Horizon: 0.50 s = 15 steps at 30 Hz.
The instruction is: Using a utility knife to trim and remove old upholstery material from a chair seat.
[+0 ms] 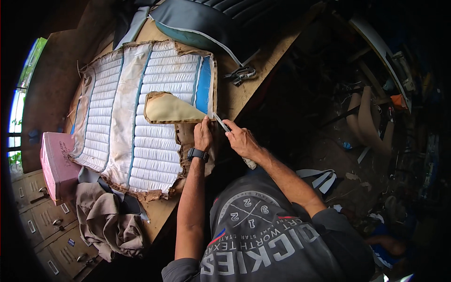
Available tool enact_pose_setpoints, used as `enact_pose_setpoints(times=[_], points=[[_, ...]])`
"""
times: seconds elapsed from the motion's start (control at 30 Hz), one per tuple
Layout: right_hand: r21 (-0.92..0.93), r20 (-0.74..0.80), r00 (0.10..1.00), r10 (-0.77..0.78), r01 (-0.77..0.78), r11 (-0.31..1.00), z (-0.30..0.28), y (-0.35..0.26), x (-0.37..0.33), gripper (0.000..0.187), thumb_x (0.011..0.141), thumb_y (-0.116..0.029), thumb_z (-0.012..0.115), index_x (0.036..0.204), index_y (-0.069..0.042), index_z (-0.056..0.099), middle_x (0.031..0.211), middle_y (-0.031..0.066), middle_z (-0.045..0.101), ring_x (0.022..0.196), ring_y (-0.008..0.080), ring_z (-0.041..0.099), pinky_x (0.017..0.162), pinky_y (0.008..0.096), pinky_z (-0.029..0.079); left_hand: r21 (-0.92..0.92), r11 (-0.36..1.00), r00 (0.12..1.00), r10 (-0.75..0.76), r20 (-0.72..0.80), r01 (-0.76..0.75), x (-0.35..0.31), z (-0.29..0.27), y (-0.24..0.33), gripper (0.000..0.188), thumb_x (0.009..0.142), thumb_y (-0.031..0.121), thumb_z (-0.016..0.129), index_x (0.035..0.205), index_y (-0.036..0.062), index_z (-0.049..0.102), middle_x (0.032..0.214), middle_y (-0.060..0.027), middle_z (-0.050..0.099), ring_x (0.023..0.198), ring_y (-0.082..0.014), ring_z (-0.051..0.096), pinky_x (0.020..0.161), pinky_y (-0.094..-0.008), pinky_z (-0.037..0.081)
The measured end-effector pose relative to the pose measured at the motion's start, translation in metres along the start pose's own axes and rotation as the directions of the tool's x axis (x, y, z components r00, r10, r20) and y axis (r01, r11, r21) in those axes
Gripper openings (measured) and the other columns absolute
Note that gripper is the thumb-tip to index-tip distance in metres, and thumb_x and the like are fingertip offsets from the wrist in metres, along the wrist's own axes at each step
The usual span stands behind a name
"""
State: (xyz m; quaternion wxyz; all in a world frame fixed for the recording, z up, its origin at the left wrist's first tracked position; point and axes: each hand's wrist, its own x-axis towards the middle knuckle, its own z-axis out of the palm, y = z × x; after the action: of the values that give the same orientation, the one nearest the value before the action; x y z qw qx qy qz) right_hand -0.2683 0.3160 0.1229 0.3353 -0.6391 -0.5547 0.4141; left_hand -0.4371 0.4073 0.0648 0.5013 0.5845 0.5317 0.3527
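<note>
A seat cover [127,77] lies inside out on the wooden table, showing white ribbed backing, blue seams and frayed brown edges. A beige, rounded flap [171,109] is folded over its near right part. My left hand [203,135], with a dark watch on the wrist, is closed on the cover's edge at the flap's narrow end. Just right of it, my right hand [242,141] grips a slim grey knife [221,122]. The knife's tip touches or nearly touches the cover's edge beside my left fingertips. Exactly how the left fingers pinch the layers is hard to see.
Dark scissors [240,75] lie near the table's right edge. Black padded upholstery [197,23] covers the far end. At left stand a pink box [58,162] and metal drawers [49,225], with brown cloth [108,221] hanging nearby. Scraps litter the dark floor at right.
</note>
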Motion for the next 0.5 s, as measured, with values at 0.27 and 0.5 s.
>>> enact_pose_setpoints(times=[0.27,0.5], points=[[-0.145,0.028,0.994,-0.106,0.109,0.983,0.002,0.000,0.015,0.045,0.100,-0.015,0.055,0.144,-0.007,0.051,0.080,0.0246,0.069,0.078,0.0418,0.069,0.074,0.0489,0.055,-0.038,0.999,1.000,0.011,0.023,-0.010,-0.003,-0.004,0.003,0.051,0.108,0.037,0.045,0.070,0.0032,0.047,0.061,0.0005,0.042,0.059,-0.0106,0.035,0.056,-0.0311,0.032],[-0.167,0.045,0.992,-0.118,0.123,0.978,0.003,0.000,0.025,0.044,0.099,-0.014,0.055,0.142,-0.006,0.051,0.091,0.0269,0.071,0.089,0.0446,0.070,0.079,0.0534,0.056,-0.053,0.997,0.996,-0.057,0.067,0.061,0.000,-0.004,0.000,0.052,0.108,0.038,0.044,0.069,0.0038,0.048,0.061,0.0018,0.043,0.056,-0.0101,0.036,0.055,-0.0315,0.031]])
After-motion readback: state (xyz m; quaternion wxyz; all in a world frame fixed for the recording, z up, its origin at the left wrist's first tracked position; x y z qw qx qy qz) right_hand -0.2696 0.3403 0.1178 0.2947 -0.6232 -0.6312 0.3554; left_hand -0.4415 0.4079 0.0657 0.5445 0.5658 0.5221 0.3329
